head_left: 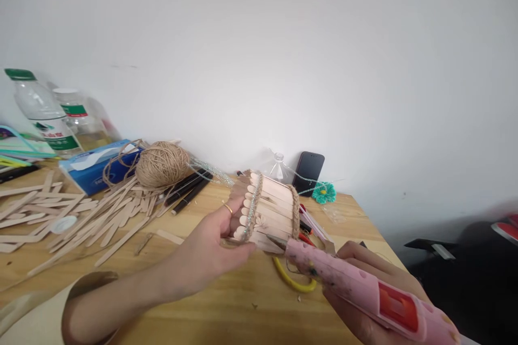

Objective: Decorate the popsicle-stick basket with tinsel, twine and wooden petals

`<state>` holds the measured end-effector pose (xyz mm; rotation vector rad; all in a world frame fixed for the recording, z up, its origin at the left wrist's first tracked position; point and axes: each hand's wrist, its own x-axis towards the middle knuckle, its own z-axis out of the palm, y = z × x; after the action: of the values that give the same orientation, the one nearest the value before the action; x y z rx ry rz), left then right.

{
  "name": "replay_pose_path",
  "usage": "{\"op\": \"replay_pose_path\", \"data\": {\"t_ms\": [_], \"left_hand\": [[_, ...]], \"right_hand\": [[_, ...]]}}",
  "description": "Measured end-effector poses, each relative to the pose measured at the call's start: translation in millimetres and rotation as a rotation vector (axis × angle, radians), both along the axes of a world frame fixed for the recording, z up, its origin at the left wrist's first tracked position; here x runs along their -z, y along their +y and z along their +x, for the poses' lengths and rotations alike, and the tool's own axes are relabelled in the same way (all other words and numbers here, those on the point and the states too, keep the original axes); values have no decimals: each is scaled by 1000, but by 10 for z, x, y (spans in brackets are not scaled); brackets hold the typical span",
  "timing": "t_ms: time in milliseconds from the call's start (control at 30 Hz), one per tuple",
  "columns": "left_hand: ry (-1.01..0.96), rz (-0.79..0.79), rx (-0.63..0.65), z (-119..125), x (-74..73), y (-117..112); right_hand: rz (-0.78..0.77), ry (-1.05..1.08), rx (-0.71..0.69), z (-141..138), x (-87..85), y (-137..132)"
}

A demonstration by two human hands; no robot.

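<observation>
My left hand point(210, 250) grips a small cylinder made of wooden craft sticks point(267, 210), wrapped with jute twine and a glittery band, lying on its side above the wooden table point(226, 318). A ring shows on one finger. My right hand point(364, 280) is closed round a pink hot glue gun point(360, 285). Its metal nozzle touches the lower side of the stick cylinder.
A ball of jute twine point(162, 164), scattered craft sticks point(73, 215), black pens point(188, 188) and a blue tissue pack point(97, 164) lie to the left. Two plastic bottles point(44, 113) stand at far left. A phone point(308, 172), a green flower point(324, 192) and yellow-handled scissors point(293, 280) are near.
</observation>
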<state>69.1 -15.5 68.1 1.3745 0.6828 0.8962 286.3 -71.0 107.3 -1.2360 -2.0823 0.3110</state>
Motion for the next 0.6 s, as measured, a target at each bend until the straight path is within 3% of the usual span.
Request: {"op": "replay_pose_path", "data": {"t_ms": [133, 267, 300, 367, 600], "left_hand": [[19, 21, -48, -29, 15, 69], [33, 76, -130, -111, 32, 208], [39, 83, -147, -132, 32, 239], [55, 72, -173, -165, 30, 285], [92, 21, -194, -178, 30, 326]], "right_hand": [[-69, 31, 128, 187, 110, 52], [-114, 61, 233, 579, 268, 222], [-145, 62, 268, 710, 326, 273], [-348, 108, 432, 1000, 475, 363], [-523, 87, 763, 1877, 1018, 545]]}}
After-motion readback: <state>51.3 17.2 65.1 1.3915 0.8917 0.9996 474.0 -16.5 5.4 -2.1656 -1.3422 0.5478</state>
